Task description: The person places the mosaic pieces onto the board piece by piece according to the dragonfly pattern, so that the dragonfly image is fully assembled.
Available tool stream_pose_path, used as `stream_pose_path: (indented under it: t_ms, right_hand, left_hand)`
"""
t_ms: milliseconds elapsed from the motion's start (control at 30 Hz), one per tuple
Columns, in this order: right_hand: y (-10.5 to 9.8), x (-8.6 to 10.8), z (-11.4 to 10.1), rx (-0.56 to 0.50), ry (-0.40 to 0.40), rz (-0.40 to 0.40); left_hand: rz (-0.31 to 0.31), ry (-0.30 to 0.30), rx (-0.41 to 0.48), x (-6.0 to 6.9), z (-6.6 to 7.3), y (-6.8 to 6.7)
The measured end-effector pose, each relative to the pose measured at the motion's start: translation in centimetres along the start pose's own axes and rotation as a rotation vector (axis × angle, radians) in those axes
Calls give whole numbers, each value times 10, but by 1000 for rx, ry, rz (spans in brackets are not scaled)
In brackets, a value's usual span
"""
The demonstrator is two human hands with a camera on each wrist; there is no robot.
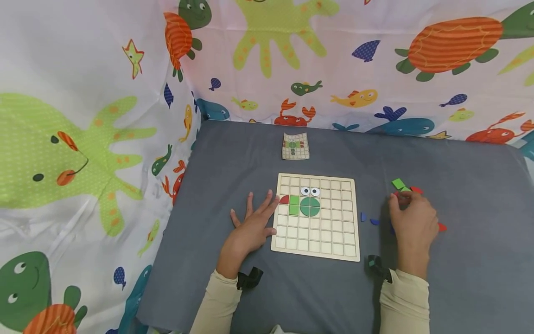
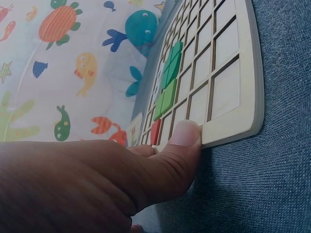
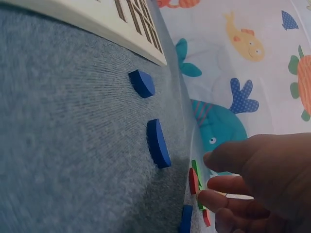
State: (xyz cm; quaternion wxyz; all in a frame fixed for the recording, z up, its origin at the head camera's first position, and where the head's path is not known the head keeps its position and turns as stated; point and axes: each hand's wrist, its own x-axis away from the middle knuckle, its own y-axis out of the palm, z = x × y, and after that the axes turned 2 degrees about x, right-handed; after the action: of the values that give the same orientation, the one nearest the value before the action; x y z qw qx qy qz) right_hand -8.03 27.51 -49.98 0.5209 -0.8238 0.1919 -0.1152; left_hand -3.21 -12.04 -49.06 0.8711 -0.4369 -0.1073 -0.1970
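A square wooden grid board (image 1: 314,236) lies on the grey cloth. On it sit two white eye pieces (image 1: 310,191), a dark green circle of quarter pieces (image 1: 310,207), light green squares (image 1: 294,205) and a red quarter piece (image 1: 284,199). My left hand (image 1: 252,229) has its fingers spread at the board's left side, the thumb resting on the rim. Right of the board, my right hand (image 1: 415,222) reaches over loose pieces. Its fingertips are close to a red piece (image 3: 193,180), with thumb and fingers apart; whether they touch it I cannot tell.
Two blue pieces (image 3: 157,143) lie between the board and my right hand. Green squares (image 1: 398,183) and another red piece (image 1: 442,227) are near that hand. A small pattern card (image 1: 295,146) lies behind the board. A sea-animal curtain (image 1: 258,60) hangs at the back and left.
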Motion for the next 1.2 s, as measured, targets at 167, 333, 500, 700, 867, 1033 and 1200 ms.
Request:
stream_pose_path:
  t_ms: [167,333,500,700,867,1033,1200]
  right_hand:
    - [1,-4,-1,20,24,-40]
    - [4,-7,-3,27,1,-56]
    - [7,-6,-6,25,-12,-75]
    - [6,-8,-11,11,-41,-59]
    - [6,-11,-13,-4,-57,-58]
    - [8,-11,-16,-7,-72,-75]
    - [9,-6,-24,-32,-148,-83]
  left_hand:
    - [6,6,5,0,2,-1]
    - [10,7,10,0,4,-2]
    - [6,3,24,0,4,-1]
    - [4,-3,12,0,4,-2]
    - [5,-10,11,1,3,-3]
    - [-1,-5,22,0,2,-1]
    - [0,-4,14,0,3,-2]
